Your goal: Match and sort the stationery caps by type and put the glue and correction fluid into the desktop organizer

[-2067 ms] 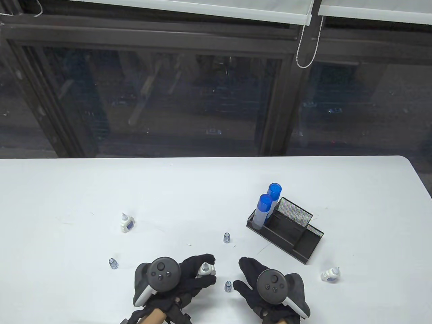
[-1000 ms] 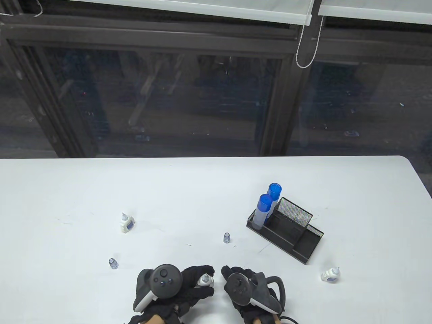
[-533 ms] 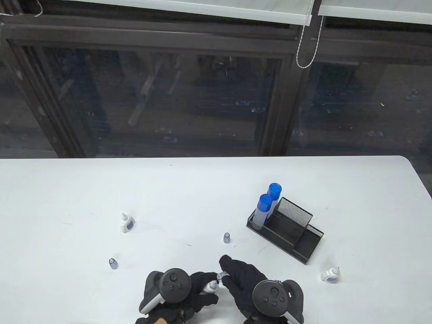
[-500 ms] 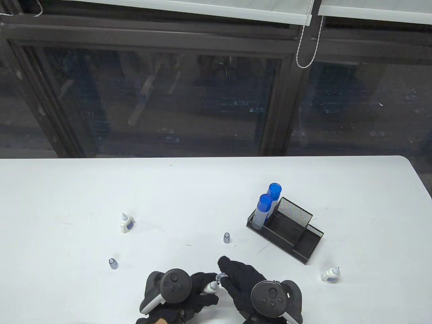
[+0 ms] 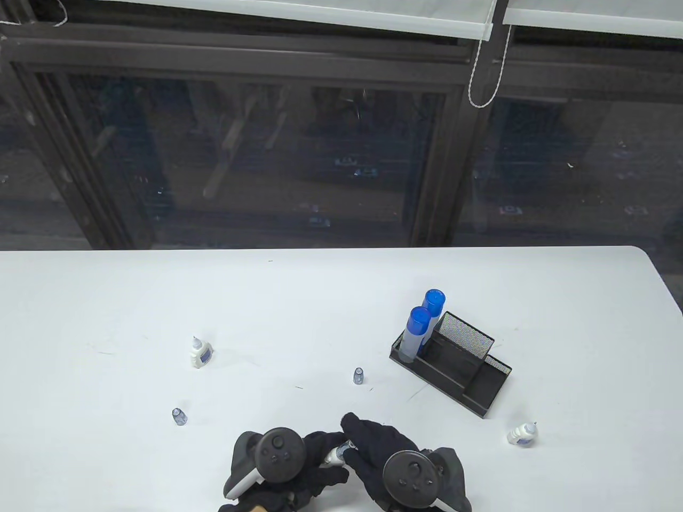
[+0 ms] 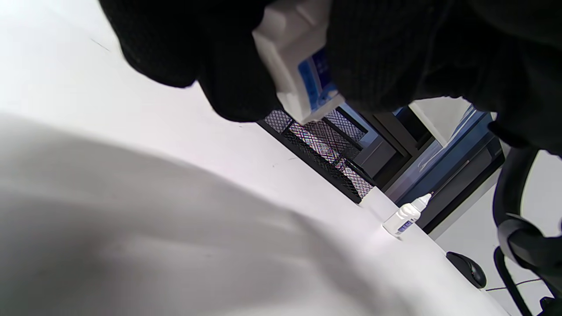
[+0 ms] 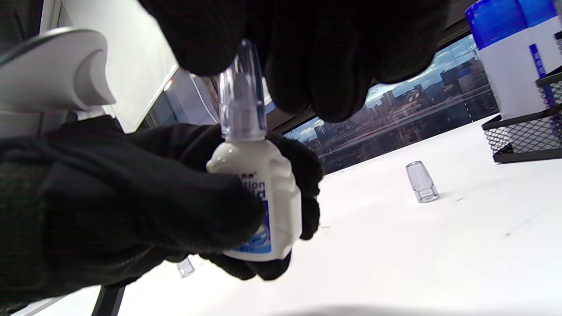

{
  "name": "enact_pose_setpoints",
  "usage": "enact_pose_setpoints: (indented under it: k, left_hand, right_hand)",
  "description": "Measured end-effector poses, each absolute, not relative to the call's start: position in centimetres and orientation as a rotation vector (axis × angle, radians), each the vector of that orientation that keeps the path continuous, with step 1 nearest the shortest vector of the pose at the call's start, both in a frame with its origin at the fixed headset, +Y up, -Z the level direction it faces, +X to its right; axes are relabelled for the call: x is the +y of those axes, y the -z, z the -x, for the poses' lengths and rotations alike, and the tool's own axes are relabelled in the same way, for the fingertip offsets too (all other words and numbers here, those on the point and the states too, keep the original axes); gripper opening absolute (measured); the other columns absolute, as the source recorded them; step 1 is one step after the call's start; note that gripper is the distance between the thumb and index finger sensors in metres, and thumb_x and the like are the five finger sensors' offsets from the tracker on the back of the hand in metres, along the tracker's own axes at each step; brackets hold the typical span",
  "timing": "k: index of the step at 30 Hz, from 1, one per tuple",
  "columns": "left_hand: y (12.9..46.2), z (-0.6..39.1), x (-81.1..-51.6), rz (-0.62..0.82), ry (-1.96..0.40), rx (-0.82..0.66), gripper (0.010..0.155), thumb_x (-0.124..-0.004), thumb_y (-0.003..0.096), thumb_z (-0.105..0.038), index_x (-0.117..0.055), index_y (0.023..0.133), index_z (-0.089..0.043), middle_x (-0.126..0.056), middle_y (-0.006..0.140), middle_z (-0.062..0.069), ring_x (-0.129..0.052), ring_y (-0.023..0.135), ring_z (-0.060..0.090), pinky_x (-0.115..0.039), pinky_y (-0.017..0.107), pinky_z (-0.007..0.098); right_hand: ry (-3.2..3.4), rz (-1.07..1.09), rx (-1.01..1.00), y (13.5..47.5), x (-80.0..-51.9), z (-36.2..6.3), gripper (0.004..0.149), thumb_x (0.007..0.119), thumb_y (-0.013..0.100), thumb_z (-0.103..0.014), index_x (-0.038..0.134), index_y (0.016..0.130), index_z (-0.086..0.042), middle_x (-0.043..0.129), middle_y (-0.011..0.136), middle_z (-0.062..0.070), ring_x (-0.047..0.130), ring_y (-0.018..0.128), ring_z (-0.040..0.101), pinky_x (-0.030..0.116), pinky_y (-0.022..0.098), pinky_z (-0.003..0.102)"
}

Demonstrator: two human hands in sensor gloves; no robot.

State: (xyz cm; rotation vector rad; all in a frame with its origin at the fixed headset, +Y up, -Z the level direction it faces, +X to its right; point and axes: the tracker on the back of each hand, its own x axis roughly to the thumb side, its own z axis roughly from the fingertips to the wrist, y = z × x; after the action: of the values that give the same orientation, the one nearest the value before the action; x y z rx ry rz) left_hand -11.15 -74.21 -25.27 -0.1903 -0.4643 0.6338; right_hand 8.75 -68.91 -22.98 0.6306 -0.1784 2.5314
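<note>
White table (image 5: 320,298) under everything. Black mesh organizer (image 5: 453,368) right of centre, two blue-capped glue sticks (image 5: 419,330) upright in its left compartment. At near edge, left hand (image 5: 299,469) wrapped round correction fluid bottle (image 7: 254,193), held clear of tabletop. Right hand (image 5: 373,450) pinching clear cap (image 7: 241,87), seated over that bottle's nozzle. Two more uncapped bottles (image 5: 200,353) (image 5: 522,433) and two loose caps (image 5: 358,375) (image 5: 179,416) scattered well apart.

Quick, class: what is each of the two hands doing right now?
Left hand: grips the correction fluid bottle.
Right hand: pinches the clear cap on the bottle's tip.
</note>
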Motion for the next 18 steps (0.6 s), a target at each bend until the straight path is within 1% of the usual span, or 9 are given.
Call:
enact_pose_setpoints:
  k: [6, 8, 10, 12, 14, 15, 16, 18]
  left_hand:
    - [25.0, 10.8, -73.5, 0.118, -0.626, -0.465, 0.059, -0.087, 0.0472, -0.045, -0.074, 0.102, -0.026, -0.09, 0.098, 0.003, -0.103, 0.076, 0.021, -0.082, 0.061, 0.049]
    - [25.1, 10.8, -73.2, 0.087, -0.643, -0.456, 0.059, -0.088, 0.0466, -0.043, -0.076, 0.101, -0.025, -0.091, 0.097, 0.003, -0.103, 0.076, 0.023, -0.082, 0.061, 0.05]
    - [25.1, 10.7, -72.9, 0.087, -0.64, -0.455, 0.058, -0.089, 0.0464, -0.042, -0.076, 0.1, -0.025, -0.091, 0.097, 0.003, -0.104, 0.076, 0.023, -0.083, 0.061, 0.05]
    - [25.1, 10.6, -72.8, 0.069, -0.639, -0.469, 0.058, -0.089, 0.0455, -0.042, -0.078, 0.099, -0.023, -0.093, 0.095, 0.004, -0.105, 0.074, 0.024, -0.083, 0.06, 0.05]
    - [25.0, 10.8, -72.7, 0.083, -0.633, -0.465, 0.058, -0.09, 0.0455, -0.042, -0.078, 0.099, -0.024, -0.093, 0.095, 0.004, -0.105, 0.074, 0.024, -0.083, 0.06, 0.05]
    - [25.0, 10.8, -72.7, 0.061, -0.627, -0.463, 0.058, -0.09, 0.0455, -0.042, -0.078, 0.099, -0.024, -0.093, 0.095, 0.003, -0.106, 0.074, 0.024, -0.083, 0.06, 0.05]
    - [25.1, 10.7, -72.8, 0.071, -0.612, -0.457, 0.058, -0.09, 0.0457, -0.043, -0.078, 0.099, -0.025, -0.093, 0.095, 0.003, -0.105, 0.075, 0.023, -0.083, 0.06, 0.05]
    - [25.2, 10.7, -73.2, 0.134, -0.592, -0.463, 0.059, -0.088, 0.0471, -0.044, -0.074, 0.101, -0.026, -0.09, 0.098, 0.002, -0.103, 0.077, 0.022, -0.082, 0.062, 0.049]
  right_hand:
    - [-2.524, -0.599, -0.269, 22.8, -68.6, -8.8, 0.049, 0.08, 0.048, -0.03, 0.079, 0.094, -0.016, 0.094, 0.082, 0.01, 0.097, 0.065, 0.028, 0.078, 0.057, 0.05]
    - [-2.509, -0.586, -0.312, 22.7, -68.4, -8.8, 0.048, 0.08, 0.047, -0.029, 0.08, 0.093, -0.015, 0.095, 0.08, 0.011, 0.098, 0.063, 0.027, 0.079, 0.055, 0.05]
    - [-2.489, -0.581, -0.332, 22.6, -68.4, -8.8, 0.048, 0.081, 0.047, -0.028, 0.081, 0.092, -0.014, 0.095, 0.078, 0.012, 0.099, 0.062, 0.027, 0.079, 0.055, 0.05]
    - [-2.5, -0.588, -0.329, 22.6, -68.3, -8.7, 0.047, 0.082, 0.046, -0.029, 0.082, 0.091, -0.014, 0.096, 0.077, 0.012, 0.099, 0.061, 0.027, 0.079, 0.054, 0.05]
    - [-2.496, -0.598, -0.326, 22.6, -68.4, -8.7, 0.047, 0.082, 0.046, -0.029, 0.082, 0.091, -0.014, 0.096, 0.077, 0.011, 0.099, 0.061, 0.027, 0.079, 0.055, 0.05]
    - [-2.479, -0.587, -0.32, 22.6, -68.5, -8.8, 0.047, 0.081, 0.047, -0.029, 0.081, 0.092, -0.014, 0.095, 0.078, 0.011, 0.099, 0.062, 0.027, 0.079, 0.055, 0.05]
    - [-2.478, -0.579, -0.288, 22.8, -68.7, -8.8, 0.048, 0.081, 0.047, -0.03, 0.08, 0.092, -0.015, 0.095, 0.079, 0.011, 0.098, 0.063, 0.027, 0.078, 0.056, 0.05]
    - [-2.5, -0.586, -0.228, 23.1, -69.0, -8.9, 0.048, 0.08, 0.048, -0.032, 0.078, 0.094, -0.016, 0.093, 0.082, 0.009, 0.097, 0.065, 0.027, 0.077, 0.057, 0.05]
